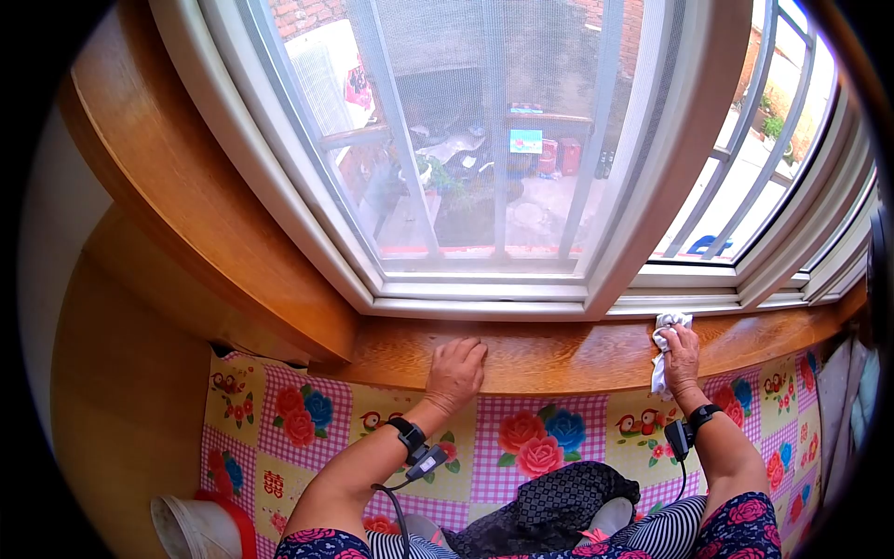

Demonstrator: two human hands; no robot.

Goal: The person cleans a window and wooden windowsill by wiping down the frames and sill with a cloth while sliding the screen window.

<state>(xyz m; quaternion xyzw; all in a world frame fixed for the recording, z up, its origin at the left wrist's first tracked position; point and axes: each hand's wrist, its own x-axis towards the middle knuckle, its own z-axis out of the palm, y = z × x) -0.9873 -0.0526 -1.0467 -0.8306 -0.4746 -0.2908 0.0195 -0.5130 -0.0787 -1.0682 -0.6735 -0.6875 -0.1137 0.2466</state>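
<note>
On one wooden sill (559, 359), the right hand (684, 358) pinches one white cloth (660, 365); the left hand (455, 373) rests, grip unclear.

Only thing I can actually read is a red 囍 sign (273, 484), printed on a yellow square of the patterned sheet (495, 407), down below the left end of the wooden sill (549, 359). Below the sill's right end there's another red mark (804, 431) on that same sheet, but it's way too small to be sure of. Beyond the sill, outside, a light blue panel (526, 142) seems to have some print, just too tiny to make out, sorry.
</note>
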